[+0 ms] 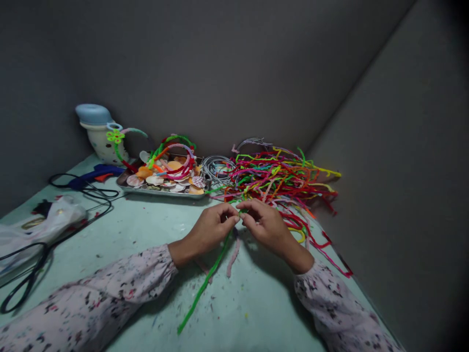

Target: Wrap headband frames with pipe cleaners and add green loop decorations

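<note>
My left hand (209, 228) and my right hand (269, 228) meet above the middle of the pale green table. Both pinch a green pipe cleaner (203, 287) between thumb and fingertips. Its long free end slants down toward the table's near side. The small part between my fingertips is mostly hidden. A short pink fuzzy piece (233, 256) lies just below my hands, and another lies partly beside my left wrist.
Behind my hands are a metal tray (164, 193) of shells and fuzzy rings, and a heap of colourful pipe cleaners (278, 176). At left are a blue-lidded cup (106, 139), a blue glue gun (91, 176), a black cable (64, 239) and a plastic bag (60, 217).
</note>
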{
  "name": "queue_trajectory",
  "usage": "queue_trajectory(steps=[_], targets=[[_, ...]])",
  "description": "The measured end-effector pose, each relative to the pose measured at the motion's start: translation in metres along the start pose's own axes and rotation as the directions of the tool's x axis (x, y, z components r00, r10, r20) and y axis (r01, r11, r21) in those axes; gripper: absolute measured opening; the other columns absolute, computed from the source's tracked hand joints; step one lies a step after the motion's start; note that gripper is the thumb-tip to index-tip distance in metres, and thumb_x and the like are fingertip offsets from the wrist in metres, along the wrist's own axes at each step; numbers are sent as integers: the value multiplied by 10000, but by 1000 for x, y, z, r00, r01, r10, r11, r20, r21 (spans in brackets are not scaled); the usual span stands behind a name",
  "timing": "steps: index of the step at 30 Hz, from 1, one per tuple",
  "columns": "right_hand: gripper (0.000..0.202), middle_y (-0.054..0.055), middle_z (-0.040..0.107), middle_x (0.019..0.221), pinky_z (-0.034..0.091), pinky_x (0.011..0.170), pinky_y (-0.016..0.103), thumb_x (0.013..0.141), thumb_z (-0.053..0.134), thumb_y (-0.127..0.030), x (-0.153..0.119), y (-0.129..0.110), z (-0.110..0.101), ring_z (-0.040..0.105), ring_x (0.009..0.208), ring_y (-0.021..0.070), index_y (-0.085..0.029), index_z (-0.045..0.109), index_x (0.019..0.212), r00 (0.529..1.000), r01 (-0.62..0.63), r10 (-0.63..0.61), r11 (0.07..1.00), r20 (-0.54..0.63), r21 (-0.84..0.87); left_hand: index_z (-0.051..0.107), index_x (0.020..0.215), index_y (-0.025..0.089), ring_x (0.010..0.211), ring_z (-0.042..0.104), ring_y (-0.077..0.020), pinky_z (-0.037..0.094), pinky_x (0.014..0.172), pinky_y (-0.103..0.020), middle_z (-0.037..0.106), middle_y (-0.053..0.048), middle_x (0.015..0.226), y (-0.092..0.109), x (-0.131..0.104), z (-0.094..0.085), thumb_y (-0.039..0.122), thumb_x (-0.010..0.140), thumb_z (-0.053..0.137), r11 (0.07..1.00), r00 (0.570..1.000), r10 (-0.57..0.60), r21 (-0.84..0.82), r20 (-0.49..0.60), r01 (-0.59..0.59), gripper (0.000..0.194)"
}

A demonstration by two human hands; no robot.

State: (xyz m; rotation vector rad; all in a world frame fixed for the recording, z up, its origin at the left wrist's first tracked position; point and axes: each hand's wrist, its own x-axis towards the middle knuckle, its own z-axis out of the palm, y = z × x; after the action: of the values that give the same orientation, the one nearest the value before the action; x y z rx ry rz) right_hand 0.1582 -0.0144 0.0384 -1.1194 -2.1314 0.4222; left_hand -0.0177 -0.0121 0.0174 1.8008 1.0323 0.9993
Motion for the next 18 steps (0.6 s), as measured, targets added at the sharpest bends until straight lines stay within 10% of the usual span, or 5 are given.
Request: queue_trajectory(steps=[13,18], targets=[[244,38,654,910,456,704,299,809,537,-160,1,-1,3,585,783,164,-199,626,1033,993,-118,117,975,19,188,627,794,152,660,527,-115,381,612,-231,595,14,704,3,0,-2,190,816,529,1000,1000,0,-19,-26,0,107],[261,-14,590,768,448,583,262,737,583,-200,3,0,8,559,613,119,-191,572,998,934,-336,340,733,109,591,642,797,147,666,545,-118,390,613,-230,630,0,727,7,0,-1,199,808,542,999,1000,-7,-31,7,8,114]])
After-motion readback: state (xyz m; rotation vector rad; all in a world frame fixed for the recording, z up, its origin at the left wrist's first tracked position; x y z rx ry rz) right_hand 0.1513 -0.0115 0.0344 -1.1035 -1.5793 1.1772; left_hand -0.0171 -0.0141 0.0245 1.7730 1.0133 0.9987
